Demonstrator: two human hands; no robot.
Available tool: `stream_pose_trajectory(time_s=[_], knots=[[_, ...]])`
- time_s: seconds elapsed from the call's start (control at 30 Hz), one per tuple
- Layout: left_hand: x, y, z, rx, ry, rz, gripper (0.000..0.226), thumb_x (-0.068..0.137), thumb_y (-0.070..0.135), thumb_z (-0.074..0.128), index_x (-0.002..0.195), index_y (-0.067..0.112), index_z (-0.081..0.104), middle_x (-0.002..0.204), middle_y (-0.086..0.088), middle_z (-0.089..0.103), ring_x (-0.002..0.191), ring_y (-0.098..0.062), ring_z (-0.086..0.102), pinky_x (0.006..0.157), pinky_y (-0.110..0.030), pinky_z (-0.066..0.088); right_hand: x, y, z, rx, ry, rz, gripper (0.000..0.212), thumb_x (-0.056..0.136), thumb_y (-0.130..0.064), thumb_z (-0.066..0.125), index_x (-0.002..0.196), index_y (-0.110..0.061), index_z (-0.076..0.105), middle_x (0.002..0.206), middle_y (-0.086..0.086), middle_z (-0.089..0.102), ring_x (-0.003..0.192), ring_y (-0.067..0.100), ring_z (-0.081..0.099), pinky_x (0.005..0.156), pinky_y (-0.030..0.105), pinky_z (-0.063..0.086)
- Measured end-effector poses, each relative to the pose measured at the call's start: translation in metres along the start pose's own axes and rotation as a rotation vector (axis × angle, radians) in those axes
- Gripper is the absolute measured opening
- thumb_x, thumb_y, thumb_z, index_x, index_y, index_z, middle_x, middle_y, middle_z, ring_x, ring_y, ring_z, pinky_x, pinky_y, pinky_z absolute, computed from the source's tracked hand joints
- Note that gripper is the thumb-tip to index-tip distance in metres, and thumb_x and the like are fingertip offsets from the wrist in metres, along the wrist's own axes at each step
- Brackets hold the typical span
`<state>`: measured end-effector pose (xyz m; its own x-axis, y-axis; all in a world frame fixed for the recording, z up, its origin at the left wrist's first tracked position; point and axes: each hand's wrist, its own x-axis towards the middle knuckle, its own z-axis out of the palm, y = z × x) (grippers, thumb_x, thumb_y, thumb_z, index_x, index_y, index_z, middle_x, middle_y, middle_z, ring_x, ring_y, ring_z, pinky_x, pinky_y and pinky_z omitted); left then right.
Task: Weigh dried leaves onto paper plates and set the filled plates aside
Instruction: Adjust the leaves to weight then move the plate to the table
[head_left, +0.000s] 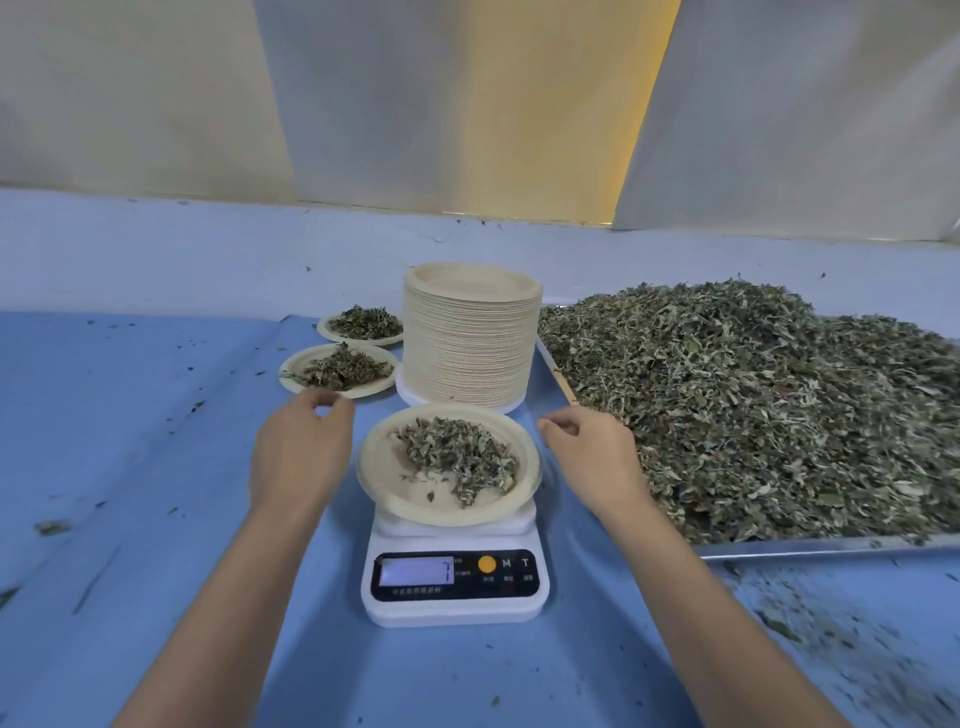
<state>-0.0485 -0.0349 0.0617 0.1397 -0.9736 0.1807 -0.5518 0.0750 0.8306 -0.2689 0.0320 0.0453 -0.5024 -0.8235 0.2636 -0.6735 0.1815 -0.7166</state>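
A paper plate (384, 467) with a small heap of dried leaves sits on a white digital scale (454, 603) at the centre; its display shows a 7. My left hand (298, 457) hovers just left of the plate, fingers loosely curled, holding nothing. My right hand (592, 457) hovers just right of it, also loosely curled and empty. Neither hand touches the plate. A big pile of dried leaves (753, 405) fills a metal tray (831, 545) on the right. Two filled plates (337, 371) (363, 327) lie behind my left hand.
A tall stack of empty paper plates (470, 338) stands directly behind the scale. Blue sheeting (130, 441) covers the table, with leaf crumbs scattered over it, thickest at the lower right. White and yellow panels rise at the back.
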Motion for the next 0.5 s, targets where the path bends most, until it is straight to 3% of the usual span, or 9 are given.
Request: stream_pose_trajectory(time_s=[0.1, 0.2, 0.27, 0.4, 0.5], knots=[[0.006, -0.010, -0.002, 0.021, -0.183, -0.127, 0.021, 0.093, 0.028, 0.049, 0.098, 0.010, 0.058, 0.092, -0.010, 0.062, 0.085, -0.029, 0.054, 0.074, -0.033, 0.042, -0.001, -0.002, 0.000, -0.075, -0.045, 0.013, 0.021, 0.094, -0.029, 0.054, 0.077, -0.021, 0.064, 0.067, -0.004, 0.058, 0.066, 0.014, 0.053, 0.061, 0.025, 0.035], [0.004, -0.009, -0.007, -0.211, -0.309, -0.284, 0.026, 0.092, 0.027, 0.051, 0.088, 0.004, 0.062, 0.071, -0.007, 0.061, 0.059, -0.021, 0.044, 0.056, -0.027, 0.036, -0.004, -0.005, -0.001, -0.105, -0.088, 0.018, 0.029, 0.094, -0.030, 0.053, 0.079, -0.008, 0.067, 0.077, 0.009, 0.068, 0.072, 0.024, 0.061, 0.055, 0.029, 0.038], [0.003, -0.007, -0.010, -0.272, -0.364, -0.344, 0.024, 0.092, 0.026, 0.053, 0.084, 0.006, 0.062, 0.066, -0.006, 0.059, 0.055, -0.018, 0.042, 0.052, -0.024, 0.034, -0.005, -0.006, 0.000, -0.112, -0.077, 0.000, 0.034, 0.094, -0.026, 0.053, 0.082, 0.002, 0.068, 0.079, 0.016, 0.069, 0.073, 0.028, 0.062, 0.057, 0.031, 0.040], [-0.001, -0.006, -0.012, -0.270, -0.447, -0.352, 0.016, 0.091, 0.020, 0.057, 0.088, 0.005, 0.061, 0.067, -0.006, 0.057, 0.053, -0.017, 0.047, 0.051, -0.022, 0.040, -0.007, -0.008, 0.002, -0.111, -0.076, 0.000, 0.037, 0.093, -0.021, 0.053, 0.067, 0.004, 0.056, 0.063, 0.018, 0.053, 0.057, 0.020, 0.039, 0.054, 0.031, 0.031], [-0.002, -0.006, -0.014, -0.348, -0.491, -0.347, 0.015, 0.093, 0.011, 0.057, 0.098, -0.002, 0.062, 0.071, -0.009, 0.056, 0.054, -0.017, 0.051, 0.048, -0.021, 0.047, -0.008, -0.010, 0.002, 0.005, -0.092, 0.026, 0.037, 0.092, -0.021, 0.053, 0.071, 0.009, 0.055, 0.062, 0.012, 0.045, 0.057, 0.017, 0.034, 0.053, 0.029, 0.025]])
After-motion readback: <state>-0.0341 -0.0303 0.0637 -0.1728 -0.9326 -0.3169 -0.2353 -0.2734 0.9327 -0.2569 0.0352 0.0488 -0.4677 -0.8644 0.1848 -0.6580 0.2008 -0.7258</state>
